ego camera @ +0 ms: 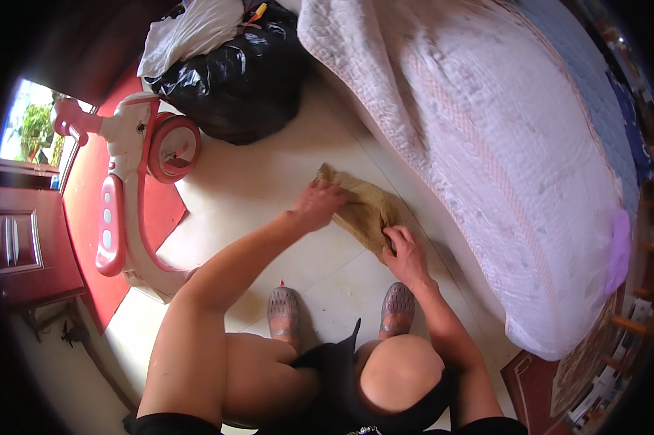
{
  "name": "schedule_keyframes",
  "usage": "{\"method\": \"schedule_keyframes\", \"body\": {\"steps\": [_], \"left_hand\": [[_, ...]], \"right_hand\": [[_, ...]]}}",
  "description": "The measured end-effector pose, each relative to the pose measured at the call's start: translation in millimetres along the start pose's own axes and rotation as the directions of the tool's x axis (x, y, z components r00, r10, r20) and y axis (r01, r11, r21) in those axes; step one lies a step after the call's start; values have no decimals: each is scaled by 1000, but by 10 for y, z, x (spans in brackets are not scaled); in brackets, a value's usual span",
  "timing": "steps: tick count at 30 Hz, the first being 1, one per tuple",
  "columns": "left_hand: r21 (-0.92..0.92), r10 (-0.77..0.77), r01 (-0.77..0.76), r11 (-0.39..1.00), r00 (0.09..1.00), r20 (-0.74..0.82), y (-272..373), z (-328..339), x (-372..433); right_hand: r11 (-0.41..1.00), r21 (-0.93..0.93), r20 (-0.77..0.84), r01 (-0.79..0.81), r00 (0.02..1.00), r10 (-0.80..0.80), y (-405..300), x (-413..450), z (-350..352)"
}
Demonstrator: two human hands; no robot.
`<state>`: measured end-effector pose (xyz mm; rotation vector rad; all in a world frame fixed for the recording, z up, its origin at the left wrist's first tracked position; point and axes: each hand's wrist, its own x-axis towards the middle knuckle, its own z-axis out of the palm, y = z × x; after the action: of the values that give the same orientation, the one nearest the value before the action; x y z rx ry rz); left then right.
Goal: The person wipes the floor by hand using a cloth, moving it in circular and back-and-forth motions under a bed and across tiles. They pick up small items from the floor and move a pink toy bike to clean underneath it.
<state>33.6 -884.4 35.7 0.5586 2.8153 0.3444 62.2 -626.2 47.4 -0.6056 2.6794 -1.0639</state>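
Between my two hands is a crumpled piece of yellow-brown cloth (367, 198), spread low over the pale tiled floor (327, 283). My left hand (320, 204) grips its upper left end, with the fingers curled over the fabric. At the lower right edge, my right hand (405, 255) pinches the cloth between thumb and fingers. A dark fold shows in the cloth beside the right fingertips. Whether the cloth rests on the tiles or hangs just above them, I cannot tell.
To the left stands a red and white child's ride-on toy (136, 196) on red matting (90, 217). A black plastic bag (250, 81) with white fabric (188, 38) on it sits ahead. A quilt (484, 163) drapes along the right. My clogs (283, 310) are on the tiles.
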Motion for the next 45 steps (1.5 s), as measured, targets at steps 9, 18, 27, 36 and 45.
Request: {"method": "schedule_keyframes", "body": {"steps": [9,18,27,36,45], "left_hand": [[141,217,-208,968,975,-53,75,636,128],[19,-73,74,997,997,-21,-737,720,-566],[87,-279,277,957,960,12,-514,812,-2123],[-45,-430,435,899,861,-273,-1409,700,-1108],[-45,-738,738,673,668,-97,-2199,633,-1782]], "right_hand": [[905,-426,312,-12,937,159,122,-59,520],[870,-296,522,393,830,-197,-52,693,1040],[654,-72,697,753,507,-507,-594,230,1529],[621,-343,705,705,630,-326,-575,1527,1507],[687,-329,793,648,584,-171,-1362,2060,2169]]}}
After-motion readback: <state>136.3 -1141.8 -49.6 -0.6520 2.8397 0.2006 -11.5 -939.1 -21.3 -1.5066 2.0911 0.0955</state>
